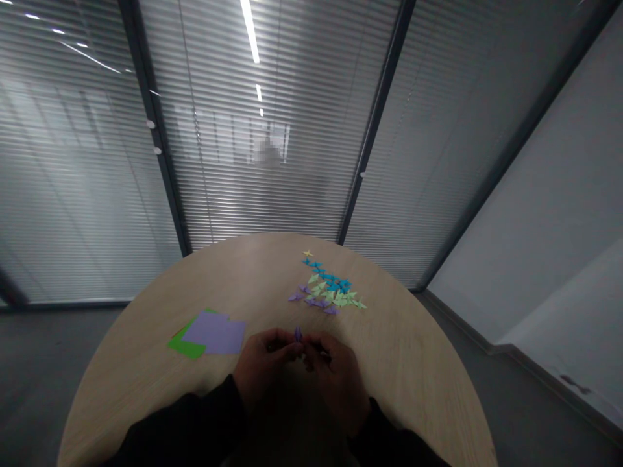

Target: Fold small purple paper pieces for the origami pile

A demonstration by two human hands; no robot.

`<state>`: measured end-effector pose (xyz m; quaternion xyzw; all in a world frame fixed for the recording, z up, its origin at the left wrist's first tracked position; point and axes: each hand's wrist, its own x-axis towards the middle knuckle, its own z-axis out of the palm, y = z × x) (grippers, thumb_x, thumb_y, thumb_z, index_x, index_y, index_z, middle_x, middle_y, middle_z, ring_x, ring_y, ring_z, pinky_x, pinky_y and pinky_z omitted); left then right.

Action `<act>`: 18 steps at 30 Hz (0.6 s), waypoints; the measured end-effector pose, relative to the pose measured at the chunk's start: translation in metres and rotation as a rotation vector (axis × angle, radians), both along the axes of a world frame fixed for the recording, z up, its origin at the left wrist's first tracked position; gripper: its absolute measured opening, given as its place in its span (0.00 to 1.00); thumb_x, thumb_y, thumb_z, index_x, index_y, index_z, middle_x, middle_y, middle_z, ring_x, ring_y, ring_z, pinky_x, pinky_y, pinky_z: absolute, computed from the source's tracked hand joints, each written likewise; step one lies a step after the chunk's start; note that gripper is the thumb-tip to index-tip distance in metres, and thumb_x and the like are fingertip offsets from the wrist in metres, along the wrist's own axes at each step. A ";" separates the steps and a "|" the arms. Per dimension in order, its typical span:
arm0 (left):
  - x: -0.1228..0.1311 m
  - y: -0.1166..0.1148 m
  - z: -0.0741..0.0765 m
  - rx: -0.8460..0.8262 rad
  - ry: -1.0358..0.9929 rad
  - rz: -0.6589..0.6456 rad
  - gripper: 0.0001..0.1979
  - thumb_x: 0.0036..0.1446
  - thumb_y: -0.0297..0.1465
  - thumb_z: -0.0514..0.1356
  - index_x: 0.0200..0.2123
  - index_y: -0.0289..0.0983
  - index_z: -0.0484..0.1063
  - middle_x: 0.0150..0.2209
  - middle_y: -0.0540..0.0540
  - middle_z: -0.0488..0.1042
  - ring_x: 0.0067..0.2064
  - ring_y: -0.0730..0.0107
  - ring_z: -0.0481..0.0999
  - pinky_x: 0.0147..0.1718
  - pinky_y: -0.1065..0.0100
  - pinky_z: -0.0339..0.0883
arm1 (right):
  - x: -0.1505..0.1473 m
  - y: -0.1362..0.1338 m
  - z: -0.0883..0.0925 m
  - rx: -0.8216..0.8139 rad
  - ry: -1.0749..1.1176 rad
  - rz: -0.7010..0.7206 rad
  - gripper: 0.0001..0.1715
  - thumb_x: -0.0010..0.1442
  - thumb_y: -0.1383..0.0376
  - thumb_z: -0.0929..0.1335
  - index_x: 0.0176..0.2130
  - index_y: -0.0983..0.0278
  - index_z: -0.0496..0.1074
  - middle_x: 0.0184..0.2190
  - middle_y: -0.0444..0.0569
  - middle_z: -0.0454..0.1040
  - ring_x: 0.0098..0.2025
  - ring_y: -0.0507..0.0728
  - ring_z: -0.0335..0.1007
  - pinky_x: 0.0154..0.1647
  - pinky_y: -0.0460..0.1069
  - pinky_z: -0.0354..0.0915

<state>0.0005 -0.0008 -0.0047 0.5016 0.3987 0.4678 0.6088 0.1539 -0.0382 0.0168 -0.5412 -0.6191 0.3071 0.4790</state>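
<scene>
My left hand (265, 370) and my right hand (335, 376) meet over the near part of a round wooden table (146, 383). Together their fingertips pinch a small purple folded paper piece (298, 334). Both hands are closed around it. Dark sleeves cover my forearms. Just beyond the hands lies a pile of several small folded paper pieces (331, 288) in blue, light green and purple, with a yellow one at its far end.
To the left of my hands lie flat paper sheets, a purple one (217, 334) over a green one (187, 347). Glass walls with shut blinds and dark frames stand behind the table. Grey floor surrounds it.
</scene>
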 end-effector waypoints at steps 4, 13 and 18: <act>-0.001 -0.001 0.003 0.046 0.047 -0.015 0.14 0.48 0.40 0.69 0.31 0.34 0.80 0.28 0.46 0.80 0.31 0.67 0.75 0.33 0.67 0.67 | -0.002 0.000 0.002 0.019 -0.004 -0.060 0.11 0.59 0.59 0.68 0.34 0.62 0.78 0.28 0.48 0.78 0.27 0.55 0.73 0.28 0.47 0.67; 0.003 -0.001 0.001 0.121 0.084 0.044 0.11 0.47 0.36 0.69 0.33 0.36 0.75 0.31 0.47 0.79 0.34 0.64 0.78 0.35 0.65 0.69 | -0.010 -0.001 0.002 0.199 -0.067 -0.152 0.09 0.56 0.64 0.65 0.29 0.64 0.74 0.31 0.49 0.74 0.28 0.54 0.73 0.27 0.46 0.70; 0.003 -0.003 0.004 0.139 0.125 0.056 0.09 0.50 0.36 0.67 0.29 0.37 0.74 0.29 0.47 0.79 0.34 0.64 0.78 0.36 0.66 0.69 | -0.009 0.001 -0.001 0.139 0.008 -0.128 0.08 0.57 0.63 0.66 0.33 0.63 0.75 0.33 0.49 0.77 0.32 0.55 0.76 0.33 0.46 0.73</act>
